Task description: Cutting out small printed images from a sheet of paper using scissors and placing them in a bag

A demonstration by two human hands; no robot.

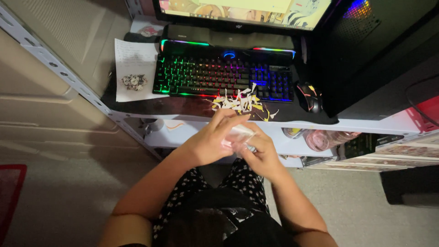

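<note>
Left hand & right hand pinch a small clear packet betw. fingertips; looks light, thin, crinkly, prob. slippery — best gripped at edges.

Dim rm, grey floor, white desk

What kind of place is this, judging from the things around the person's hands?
Probably a home computer desk, perhaps a gaming corner. A backlit rainbow keyboard, a mouse and a monitor sit on a shelf-like desk, with paper scraps near the hands.
</note>
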